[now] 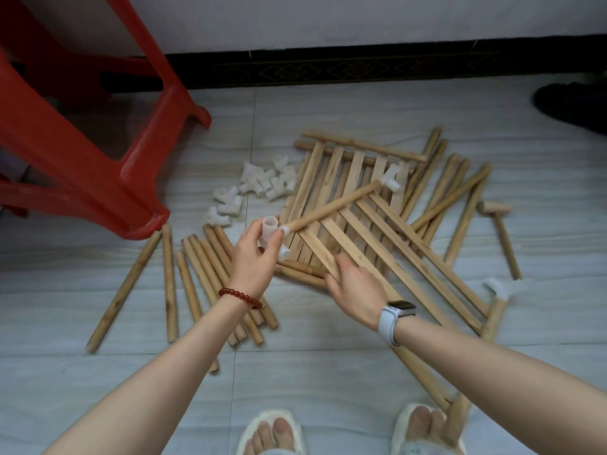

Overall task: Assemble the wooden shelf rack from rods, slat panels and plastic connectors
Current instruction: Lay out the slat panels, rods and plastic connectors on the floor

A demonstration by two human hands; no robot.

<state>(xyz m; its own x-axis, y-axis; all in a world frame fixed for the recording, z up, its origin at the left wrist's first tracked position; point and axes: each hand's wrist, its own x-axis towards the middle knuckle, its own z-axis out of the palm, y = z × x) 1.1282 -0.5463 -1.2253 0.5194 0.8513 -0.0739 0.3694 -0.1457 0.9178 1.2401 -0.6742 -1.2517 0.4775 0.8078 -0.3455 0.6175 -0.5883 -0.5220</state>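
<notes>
The wooden shelf rack is not assembled; its parts lie spread on the pale tiled floor. The left hand holds a white plastic connector, with thumb and fingers curled around it. One wooden rod is pushed into this connector and reaches up and to the right, over the slat panels, to a second connector on its far end. The right hand lies low over the near edge of the slat panels, fingers bent; it seems to touch a slat, but I cannot tell if it grips anything. A heap of loose connectors lies to the left of the panels, near the foot of a red plastic stool. A group of loose rods lies under the left wrist, and more rods lie to the right of the panels. A small wooden mallet lies at the far right. Another rod with a connector lies near the right forearm, blurred.
</notes>
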